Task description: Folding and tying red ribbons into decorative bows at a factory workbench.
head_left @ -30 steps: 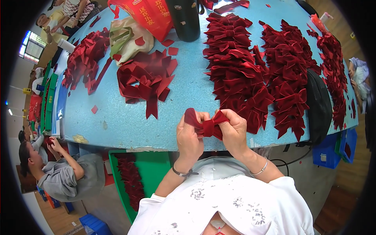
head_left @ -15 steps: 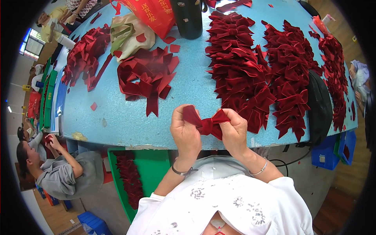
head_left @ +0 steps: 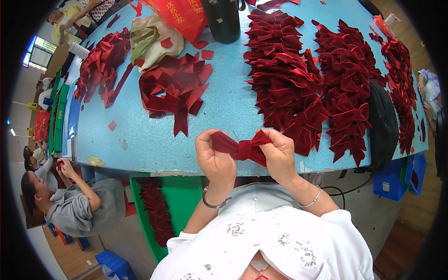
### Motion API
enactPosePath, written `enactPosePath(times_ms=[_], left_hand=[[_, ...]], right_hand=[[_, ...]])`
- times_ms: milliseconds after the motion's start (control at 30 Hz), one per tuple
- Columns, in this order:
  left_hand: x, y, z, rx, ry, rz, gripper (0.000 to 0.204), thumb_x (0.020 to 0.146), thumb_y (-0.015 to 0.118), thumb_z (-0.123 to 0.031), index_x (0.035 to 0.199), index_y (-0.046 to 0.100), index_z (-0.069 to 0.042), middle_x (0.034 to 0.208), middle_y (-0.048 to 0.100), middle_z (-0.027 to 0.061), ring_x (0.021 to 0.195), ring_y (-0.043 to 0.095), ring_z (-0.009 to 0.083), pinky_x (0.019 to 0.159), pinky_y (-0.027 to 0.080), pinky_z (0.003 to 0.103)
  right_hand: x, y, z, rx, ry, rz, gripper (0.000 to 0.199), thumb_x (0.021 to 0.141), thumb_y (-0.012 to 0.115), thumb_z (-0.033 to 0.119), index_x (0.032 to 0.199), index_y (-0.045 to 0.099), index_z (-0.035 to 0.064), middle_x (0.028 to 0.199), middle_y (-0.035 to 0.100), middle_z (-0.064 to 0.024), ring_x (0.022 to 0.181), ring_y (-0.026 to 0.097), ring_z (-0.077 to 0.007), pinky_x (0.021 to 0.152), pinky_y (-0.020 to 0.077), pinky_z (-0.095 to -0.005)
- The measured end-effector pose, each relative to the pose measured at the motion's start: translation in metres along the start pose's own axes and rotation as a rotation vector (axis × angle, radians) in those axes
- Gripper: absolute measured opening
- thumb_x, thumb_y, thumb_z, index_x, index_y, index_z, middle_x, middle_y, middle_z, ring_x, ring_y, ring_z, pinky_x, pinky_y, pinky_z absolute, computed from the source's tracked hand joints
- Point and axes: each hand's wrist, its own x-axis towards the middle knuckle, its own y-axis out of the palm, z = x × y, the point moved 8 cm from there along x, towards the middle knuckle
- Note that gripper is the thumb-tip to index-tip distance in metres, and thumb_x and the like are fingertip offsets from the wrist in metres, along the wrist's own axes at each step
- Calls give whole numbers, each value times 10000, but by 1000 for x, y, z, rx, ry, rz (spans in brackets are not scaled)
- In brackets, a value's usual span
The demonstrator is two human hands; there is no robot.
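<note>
Between my two hands, just over the near edge of the blue table [head_left: 228, 107], is a dark red velvet bow [head_left: 244, 150] with a knot in its middle. My left hand [head_left: 215, 156] pinches the bow's left loop between thumb and fingers. On the other side my right hand [head_left: 279, 154] grips the right loop the same way. Right beyond my right hand lies a long heap of finished-looking red bows [head_left: 280, 70]. Loose red velvet ribbon strips [head_left: 175, 88] are piled on the table beyond my left hand.
More bows [head_left: 345, 93] lie to the right beside a black bag [head_left: 382, 126]. At the back stand a dark tumbler [head_left: 223, 21], a red bag [head_left: 179, 18] and a cream cloth bag [head_left: 158, 39]. Below the table edge sits a green tray [head_left: 186, 196]. A person [head_left: 81, 200] works at left.
My left hand has moved slightly left and down, drawing its loop outward. The bow now looks wider and flatter, with its knot facing up. My right hand has barely moved.
</note>
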Motion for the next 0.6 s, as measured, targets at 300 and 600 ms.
enactPosePath(times_ms=[300, 600], left_hand=[[21, 10, 1, 109, -369, 183, 107, 912, 545, -82, 975, 544, 3, 812, 551, 4, 704, 518, 60, 620, 445, 196], [20, 14, 6, 237, -510, 404, 79, 907, 528, -78, 950, 547, -15, 842, 576, 9, 701, 605, 75, 609, 535, 228]], right_hand=[[7, 2, 30, -171, -226, 20, 123, 900, 574, 96, 879, 614, -19, 718, 601, 12, 619, 498, -30, 543, 419, -176], [5, 5, 52, -394, -489, 63, 88, 875, 588, 58, 899, 612, -24, 733, 631, -36, 627, 548, -67, 560, 453, -198]])
